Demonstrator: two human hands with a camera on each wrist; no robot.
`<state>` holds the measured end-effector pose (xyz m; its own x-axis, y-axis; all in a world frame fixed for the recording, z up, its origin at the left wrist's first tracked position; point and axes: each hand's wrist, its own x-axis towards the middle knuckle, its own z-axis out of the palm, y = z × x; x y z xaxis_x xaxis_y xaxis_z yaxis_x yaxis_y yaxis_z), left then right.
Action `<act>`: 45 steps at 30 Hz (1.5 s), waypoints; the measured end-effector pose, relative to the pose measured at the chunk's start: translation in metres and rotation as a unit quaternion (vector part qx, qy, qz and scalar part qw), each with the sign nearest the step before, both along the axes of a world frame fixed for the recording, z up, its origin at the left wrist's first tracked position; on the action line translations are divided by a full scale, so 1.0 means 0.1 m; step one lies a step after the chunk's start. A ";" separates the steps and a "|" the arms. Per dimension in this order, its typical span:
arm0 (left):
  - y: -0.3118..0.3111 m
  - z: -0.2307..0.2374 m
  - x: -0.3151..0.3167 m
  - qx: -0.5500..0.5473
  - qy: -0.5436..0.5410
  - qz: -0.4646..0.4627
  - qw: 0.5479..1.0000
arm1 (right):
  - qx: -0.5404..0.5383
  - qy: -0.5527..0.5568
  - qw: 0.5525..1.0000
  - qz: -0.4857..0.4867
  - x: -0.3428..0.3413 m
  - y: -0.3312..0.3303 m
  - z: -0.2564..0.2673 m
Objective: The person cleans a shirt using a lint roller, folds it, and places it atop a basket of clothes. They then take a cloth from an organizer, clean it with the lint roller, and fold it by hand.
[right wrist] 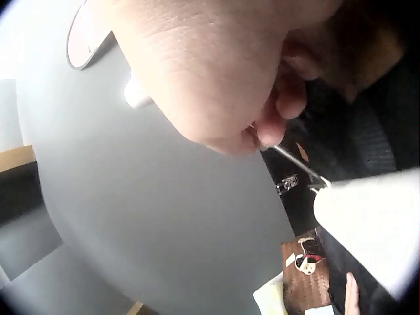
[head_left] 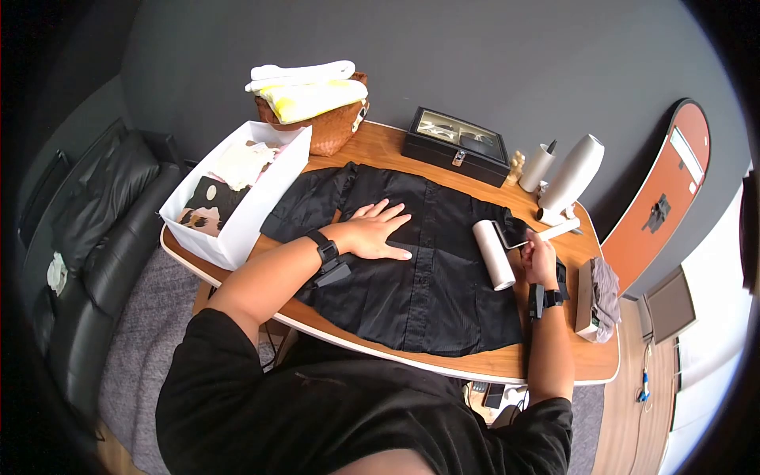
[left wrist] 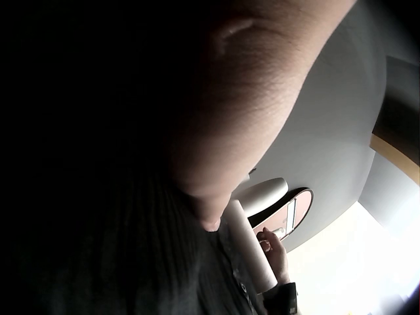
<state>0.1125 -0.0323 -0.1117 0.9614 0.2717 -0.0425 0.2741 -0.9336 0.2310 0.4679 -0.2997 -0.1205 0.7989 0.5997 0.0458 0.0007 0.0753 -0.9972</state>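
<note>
A black garment (head_left: 380, 297) with a ribbed weave lies spread over the wooden table. My left hand (head_left: 374, 231) rests flat on its upper left part, fingers spread; in the left wrist view the thumb side (left wrist: 243, 98) fills the upper middle. In my right hand (head_left: 541, 261) is the white handle of a lint roller (head_left: 493, 255), fingers curled round it. Its wide white cylinder overlaps the garment's right side in the head view. The right wrist view shows the thin metal arm running from the curled fingers to the roller's end (right wrist: 367, 216).
A white bin (head_left: 210, 247) of folded clothes stands at left, before a brown woven basket (head_left: 328, 138) topped with towels (head_left: 313, 99). A black display case (head_left: 467, 146), a white cylinder (head_left: 538, 168) and a white appliance (head_left: 571, 178) line the back. A box with grey cloth (head_left: 606, 289) sits right.
</note>
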 end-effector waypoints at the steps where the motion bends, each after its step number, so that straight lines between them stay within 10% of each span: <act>1: 0.00 0.00 0.00 0.002 0.000 0.000 1.000 | 0.028 0.040 0.999 -0.004 -0.08 -0.05 0.09; 17: 0.00 -0.02 0.01 0.007 0.000 0.000 1.000 | -0.016 0.022 0.982 0.187 -1.02 0.26 0.29; 33: 0.00 0.00 0.01 0.000 0.001 0.001 1.000 | 0.029 -0.019 0.997 -0.069 -0.12 0.03 0.04; 45: 0.00 0.00 0.01 -0.001 0.002 0.001 1.000 | -0.058 -0.007 0.979 0.195 -0.95 0.21 0.30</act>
